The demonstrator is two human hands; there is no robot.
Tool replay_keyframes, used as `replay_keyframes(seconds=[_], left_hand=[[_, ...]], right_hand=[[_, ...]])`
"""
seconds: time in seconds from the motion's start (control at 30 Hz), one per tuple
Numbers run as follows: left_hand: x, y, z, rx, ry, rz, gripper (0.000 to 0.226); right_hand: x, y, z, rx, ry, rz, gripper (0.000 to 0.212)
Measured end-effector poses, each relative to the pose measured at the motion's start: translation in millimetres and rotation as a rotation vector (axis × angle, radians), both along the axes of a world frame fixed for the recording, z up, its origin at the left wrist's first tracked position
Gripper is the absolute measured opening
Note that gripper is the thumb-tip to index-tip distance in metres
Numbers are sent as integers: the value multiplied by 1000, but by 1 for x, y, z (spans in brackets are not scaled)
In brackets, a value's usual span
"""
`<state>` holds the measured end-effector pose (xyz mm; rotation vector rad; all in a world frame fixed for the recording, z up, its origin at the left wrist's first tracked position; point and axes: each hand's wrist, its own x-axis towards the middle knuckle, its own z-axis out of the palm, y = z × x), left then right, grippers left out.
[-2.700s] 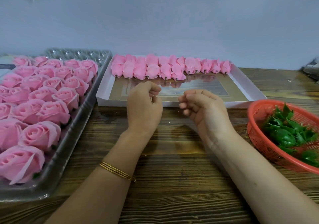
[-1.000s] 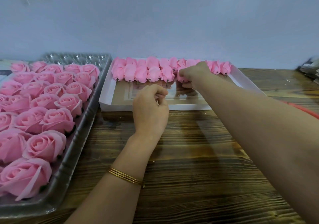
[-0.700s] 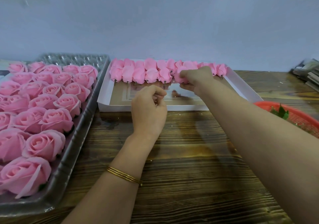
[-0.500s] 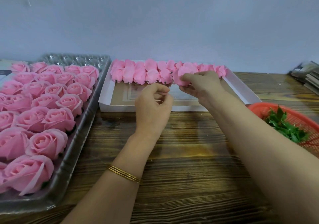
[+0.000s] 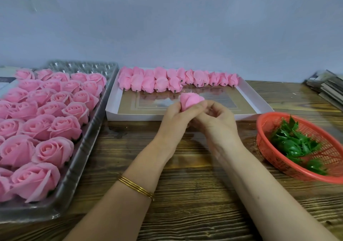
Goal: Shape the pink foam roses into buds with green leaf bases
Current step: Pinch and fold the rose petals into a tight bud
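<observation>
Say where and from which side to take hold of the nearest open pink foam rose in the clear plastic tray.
Grip the nearest open pink foam rose low around its outer petals, coming from above. It sits face up in the clear plastic tray, neighbours crowd its left and far sides, and the tray wall hems its right.

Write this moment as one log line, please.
left hand: holds bud | right hand: at bud base | leaves: in basket | open roses: in tray
</observation>
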<state>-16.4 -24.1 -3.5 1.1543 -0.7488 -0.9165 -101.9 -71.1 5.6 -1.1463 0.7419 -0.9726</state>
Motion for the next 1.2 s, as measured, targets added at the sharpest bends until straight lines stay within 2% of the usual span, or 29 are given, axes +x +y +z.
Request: replay_keyframes(seconds=[0.17,0.33,0.53,0.7,0.97,1.07,1.2], left_hand=[[1,6,1,32,58,-17,49],[2,11,-1,68,51,-22,25],[0,12,-4,92,59,-41,12],[0,15,-4,137,81,-14,16],[6,42,-9,169,20,157,18],[8,46,-8,191,-16,190,19],[8,48,-9,182,-78,110,16]], right_hand=[[-5,4,-5,18,3,81,31],[-6,7,-10,36,-23,177,35],[-13,7,-12,33,-14,246,43],[-15,9,-12,-44,99,220,38],[-14,20,-7,-191,267,334,34],[-15,19,-5,-187,285,314,31],[-16,17,-1,-161,246,331,37]])
